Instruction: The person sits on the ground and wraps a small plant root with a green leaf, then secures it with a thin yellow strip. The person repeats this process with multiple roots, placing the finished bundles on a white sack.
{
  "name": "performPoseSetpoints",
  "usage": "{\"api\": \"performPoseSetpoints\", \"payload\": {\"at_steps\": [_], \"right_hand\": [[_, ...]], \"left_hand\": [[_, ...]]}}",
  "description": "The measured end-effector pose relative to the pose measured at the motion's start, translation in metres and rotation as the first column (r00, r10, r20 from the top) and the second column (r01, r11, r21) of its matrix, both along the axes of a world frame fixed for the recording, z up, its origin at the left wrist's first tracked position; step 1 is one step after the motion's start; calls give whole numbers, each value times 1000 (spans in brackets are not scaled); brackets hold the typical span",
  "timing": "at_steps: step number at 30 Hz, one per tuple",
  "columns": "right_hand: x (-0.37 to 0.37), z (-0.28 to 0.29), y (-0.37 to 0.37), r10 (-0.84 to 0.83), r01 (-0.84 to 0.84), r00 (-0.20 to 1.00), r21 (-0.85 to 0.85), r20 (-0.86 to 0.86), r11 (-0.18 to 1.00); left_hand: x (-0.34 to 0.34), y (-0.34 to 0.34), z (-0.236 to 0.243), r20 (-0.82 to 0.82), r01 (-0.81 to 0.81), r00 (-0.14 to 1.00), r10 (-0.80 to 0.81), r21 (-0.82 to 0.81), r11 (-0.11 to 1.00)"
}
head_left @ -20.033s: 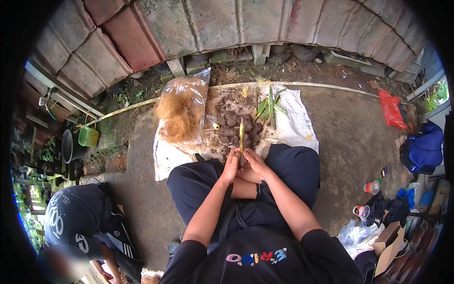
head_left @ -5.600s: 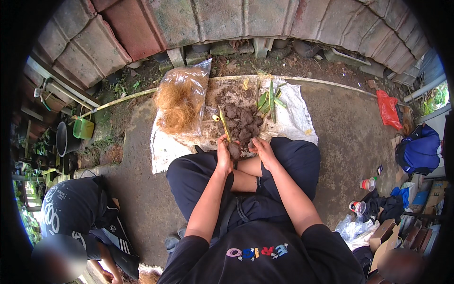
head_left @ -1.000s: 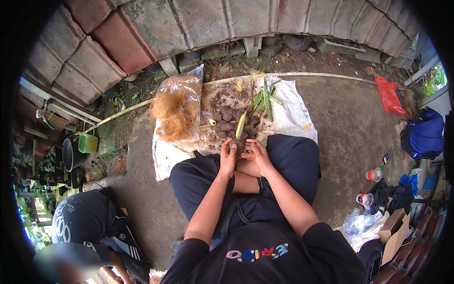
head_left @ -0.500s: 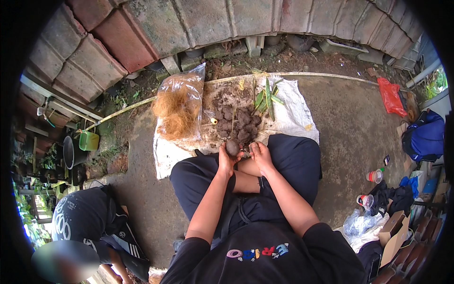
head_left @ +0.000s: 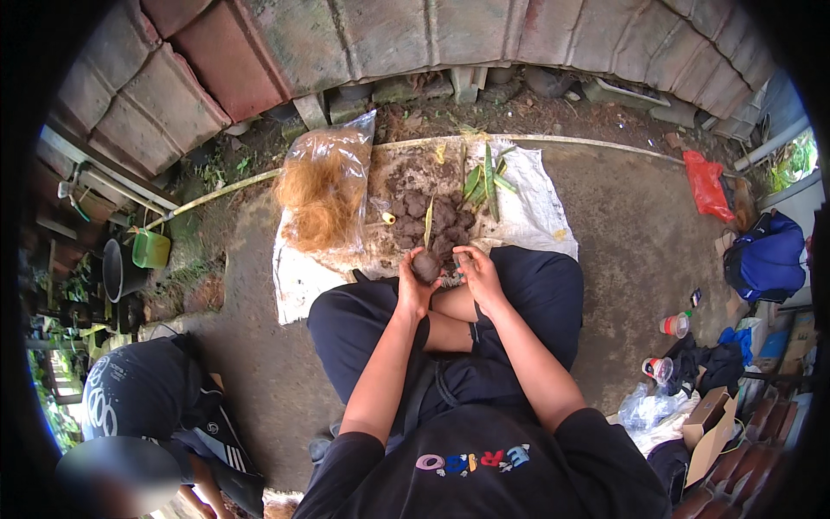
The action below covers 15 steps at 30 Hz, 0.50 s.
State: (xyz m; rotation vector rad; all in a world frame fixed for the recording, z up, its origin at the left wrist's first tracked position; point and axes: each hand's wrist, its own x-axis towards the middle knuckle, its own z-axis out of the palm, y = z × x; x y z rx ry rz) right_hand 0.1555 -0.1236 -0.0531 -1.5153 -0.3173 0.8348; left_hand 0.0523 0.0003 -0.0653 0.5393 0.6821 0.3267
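Observation:
My left hand cradles a rounded ball of dark soil, with a narrow yellow-green leaf standing up from it. Just to the right, my right hand has its fingers curled, something small and dark at its fingertips that I cannot make out. Behind both hands lie a pile of soil clods and several cut green leaves on a white sack sheet. A clear bag of brown fibre rests at the left of the sheet, and a small cream tube lies beside it.
Another person bends over at the lower left. A green container and a dark bucket are at the left. At the right are a red bag, a blue backpack, cups and cardboard boxes. Roof tiles line the back.
Over the last second the leaf in the soil ball has shifted left and turned more upright, with my left hand cupped around the ball. My right hand's fingers have lifted slightly since half a second ago.

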Motion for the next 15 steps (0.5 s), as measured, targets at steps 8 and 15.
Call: {"api": "performPoseSetpoints", "payload": {"at_steps": [8, 15], "right_hand": [[-9, 29, 19, 21, -30, 969, 33, 246, 999], [-28, 59, 30, 117, -120, 689, -47, 715, 992]], "left_hand": [[0, 3, 12, 71, -38, 997, 36, 32, 999], [-2, 7, 8, 171, -139, 974, 148, -63, 988]]}}
